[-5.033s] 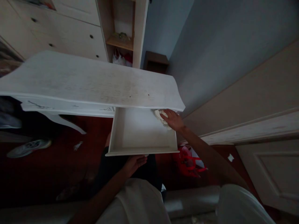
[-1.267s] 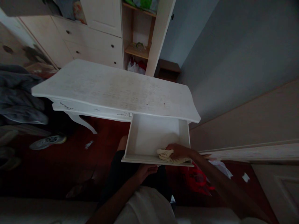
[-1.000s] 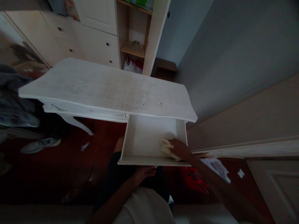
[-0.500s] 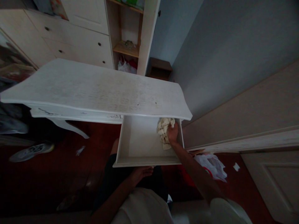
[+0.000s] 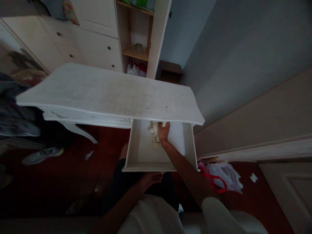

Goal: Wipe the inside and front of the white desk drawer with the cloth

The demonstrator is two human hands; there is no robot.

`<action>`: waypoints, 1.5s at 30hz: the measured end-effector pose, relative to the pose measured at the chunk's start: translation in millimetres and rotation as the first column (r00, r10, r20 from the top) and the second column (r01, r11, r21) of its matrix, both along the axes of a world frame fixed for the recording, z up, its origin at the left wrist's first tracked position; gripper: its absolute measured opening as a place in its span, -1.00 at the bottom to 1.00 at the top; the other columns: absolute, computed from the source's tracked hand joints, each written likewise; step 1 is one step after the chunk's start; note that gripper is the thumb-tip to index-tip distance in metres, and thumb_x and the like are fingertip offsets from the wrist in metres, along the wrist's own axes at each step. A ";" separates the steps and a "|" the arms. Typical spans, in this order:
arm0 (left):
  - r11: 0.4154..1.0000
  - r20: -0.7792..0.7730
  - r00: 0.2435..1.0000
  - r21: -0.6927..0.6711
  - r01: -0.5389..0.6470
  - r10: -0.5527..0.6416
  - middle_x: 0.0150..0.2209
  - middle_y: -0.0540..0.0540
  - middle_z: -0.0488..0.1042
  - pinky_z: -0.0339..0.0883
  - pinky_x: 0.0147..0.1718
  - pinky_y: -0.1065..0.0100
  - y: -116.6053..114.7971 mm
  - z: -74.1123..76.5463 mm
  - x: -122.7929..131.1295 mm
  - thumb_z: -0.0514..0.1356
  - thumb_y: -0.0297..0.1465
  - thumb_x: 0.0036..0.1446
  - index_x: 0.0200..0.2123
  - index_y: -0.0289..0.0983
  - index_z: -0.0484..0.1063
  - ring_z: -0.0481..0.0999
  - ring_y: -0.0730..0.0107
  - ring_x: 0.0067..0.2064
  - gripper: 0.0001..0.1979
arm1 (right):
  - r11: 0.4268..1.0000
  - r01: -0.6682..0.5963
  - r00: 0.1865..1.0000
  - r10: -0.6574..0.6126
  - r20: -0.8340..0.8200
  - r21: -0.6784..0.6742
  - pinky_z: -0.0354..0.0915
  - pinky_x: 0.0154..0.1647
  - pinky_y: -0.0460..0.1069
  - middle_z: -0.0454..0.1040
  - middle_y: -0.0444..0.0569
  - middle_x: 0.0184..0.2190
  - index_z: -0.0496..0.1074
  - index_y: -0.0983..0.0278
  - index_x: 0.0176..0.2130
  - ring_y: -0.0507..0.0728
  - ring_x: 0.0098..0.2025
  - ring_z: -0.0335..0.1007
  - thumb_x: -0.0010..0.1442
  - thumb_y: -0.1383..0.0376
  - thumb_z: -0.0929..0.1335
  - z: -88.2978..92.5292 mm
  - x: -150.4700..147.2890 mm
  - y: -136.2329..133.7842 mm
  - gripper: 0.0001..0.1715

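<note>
Inside the pulled-out white drawer (image 5: pixel 141 152), my right hand (image 5: pixel 164 131) is closed on a crumpled cream cloth (image 5: pixel 155 133). The cloth lies against the drawer's bottom, left of my hand, near the desk's front edge. My left hand (image 5: pixel 152 178) is below the drawer's front panel, close to its underside. Its fingers are partly curled and dim, and whether they grip anything is hidden. The drawer belongs to the white desk (image 5: pixel 117 91), whose top carries grey smudges.
A white wardrobe (image 5: pixel 95 42) with an open door stands behind the desk. Plastic bags (image 5: pixel 225 175) lie on the floor at right, beside the wall. A shoe (image 5: pixel 42 155) is on the red floor at left. A small brown box-like stand (image 5: pixel 170 70) sits behind the desk.
My right hand has moved left across the drawer with the cloth. My left hand stays under the drawer front. The view has shifted slightly.
</note>
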State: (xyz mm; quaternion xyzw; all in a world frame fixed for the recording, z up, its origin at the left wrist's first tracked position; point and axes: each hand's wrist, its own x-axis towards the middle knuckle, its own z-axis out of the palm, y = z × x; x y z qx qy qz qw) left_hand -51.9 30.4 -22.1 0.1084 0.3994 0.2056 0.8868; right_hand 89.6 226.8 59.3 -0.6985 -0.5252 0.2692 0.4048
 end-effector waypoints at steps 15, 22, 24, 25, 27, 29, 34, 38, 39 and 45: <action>0.992 -0.091 0.995 0.125 -0.024 0.036 -0.34 -0.22 0.60 0.41 -0.18 0.13 -0.3 6.0 2.6 0.33 -0.38 -0.11 -0.37 -0.37 0.56 0.58 0.16 -0.31 -0.80 | 0.992 -0.120 0.914 0.120 -0.388 0.025 0.36 -0.03 0.06 0.49 0.02 -0.08 0.33 0.25 0.03 0.15 -0.03 0.40 0.22 0.08 0.29 16.3 -99.5 -11.9 -0.55; 0.993 -0.072 0.997 0.115 -0.013 0.021 -0.32 -0.21 0.62 0.42 -0.17 0.15 0.8 1.3 4.1 0.28 -0.40 -0.06 -0.32 -0.35 0.56 0.59 0.18 -0.30 -0.81 | 0.936 -0.342 0.879 0.289 -0.379 -0.079 0.36 -0.21 0.02 0.47 -0.10 -0.27 0.40 0.25 -0.13 0.12 -0.27 0.38 -0.03 -0.01 0.45 32.6 -90.0 -73.7 -0.45; 0.993 -0.077 0.997 0.116 -0.020 0.029 -0.33 -0.20 0.62 0.42 -0.19 0.16 0.6 -0.1 5.2 0.27 -0.41 -0.05 -0.33 -0.35 0.56 0.58 0.21 -0.33 -0.82 | 0.896 -0.423 0.874 0.364 -0.322 -0.136 0.34 -0.19 0.05 0.46 -0.10 -0.27 0.39 0.25 -0.13 0.14 -0.26 0.37 -0.08 0.00 0.48 37.0 -87.2 -89.2 -0.41; 0.993 -0.083 0.996 0.113 -0.025 0.034 -0.34 -0.20 0.62 0.42 -0.19 0.17 0.4 -0.7 5.7 0.27 -0.42 -0.05 -0.34 -0.35 0.55 0.58 0.21 -0.33 -0.83 | 0.871 -0.463 0.870 0.411 -0.272 -0.166 0.33 -0.16 0.07 0.46 -0.08 -0.26 0.38 0.26 -0.11 0.15 -0.24 0.37 -0.10 0.01 0.49 39.1 -86.0 -95.7 -0.38; 0.993 -0.094 0.994 0.109 -0.036 0.047 -0.38 -0.20 0.61 0.41 -0.17 0.15 0.0 -1.3 6.2 0.27 -0.42 -0.04 -0.36 -0.36 0.55 0.58 0.19 -0.34 -0.84 | 0.827 -0.522 0.852 0.499 -0.157 -0.209 0.31 -0.09 0.11 0.45 -0.01 -0.19 0.37 0.29 -0.05 0.19 -0.18 0.36 -0.12 0.04 0.52 43.0 -83.8 -105.8 -0.30; 0.993 -0.097 0.994 0.113 -0.045 0.057 -0.41 -0.21 0.60 0.40 -0.16 0.13 -0.3 -0.7 6.0 0.30 -0.42 -0.06 -0.36 -0.38 0.55 0.58 0.17 -0.34 -0.84 | 0.787 -0.575 0.815 0.574 -0.075 -0.225 0.28 -0.03 0.14 0.43 0.07 -0.09 0.33 0.31 0.03 0.23 -0.11 0.35 -0.15 0.09 0.54 46.2 -81.6 -111.9 -0.20; 0.991 -0.082 0.996 0.131 -0.036 0.047 -0.31 -0.23 0.62 0.40 -0.13 0.13 -0.1 4.4 2.8 0.31 -0.42 -0.07 -0.37 -0.37 0.56 0.57 0.18 -0.30 -0.84 | 0.676 -0.699 0.696 0.718 -0.004 -0.234 0.24 0.05 0.16 0.40 0.09 -0.01 0.30 0.27 0.13 0.26 -0.02 0.33 -0.18 0.16 0.57 49.8 -72.8 -114.3 -0.08; 0.991 -0.075 0.997 0.131 -0.006 0.015 -0.22 -0.26 0.61 0.39 -0.10 0.15 -1.0 9.4 -0.9 0.31 -0.39 -0.06 -0.36 -0.37 0.57 0.57 0.16 -0.24 -0.83 | 0.635 -0.722 0.657 0.754 0.015 -0.276 0.21 0.09 0.18 0.38 0.14 0.04 0.31 0.30 0.16 0.30 0.02 0.31 -0.20 0.21 0.57 49.7 -57.5 -114.0 -0.05; 0.991 -0.061 0.998 0.137 -0.015 0.024 -0.21 -0.27 0.60 0.39 -0.10 0.15 -1.5 10.5 -1.5 0.31 -0.37 -0.05 -0.35 -0.37 0.57 0.57 0.15 -0.22 -0.81 | 0.625 -0.729 0.651 0.759 -0.004 -0.280 0.21 0.10 0.17 0.38 0.14 0.05 0.30 0.30 0.17 0.30 0.03 0.31 -0.19 0.23 0.57 49.6 -51.3 -114.6 -0.04; 0.988 -0.081 0.992 0.132 -0.085 0.096 -0.35 -0.21 0.61 0.43 -0.29 0.21 -1.9 14.8 0.5 0.31 -0.33 -0.06 -0.29 -0.37 0.54 0.56 0.22 -0.36 -0.74 | 0.565 -0.744 0.639 0.758 -0.132 -0.356 0.19 0.14 0.14 0.34 0.14 0.12 0.24 0.33 0.22 0.28 0.09 0.28 -0.16 0.24 0.53 51.6 9.5 -124.3 -0.01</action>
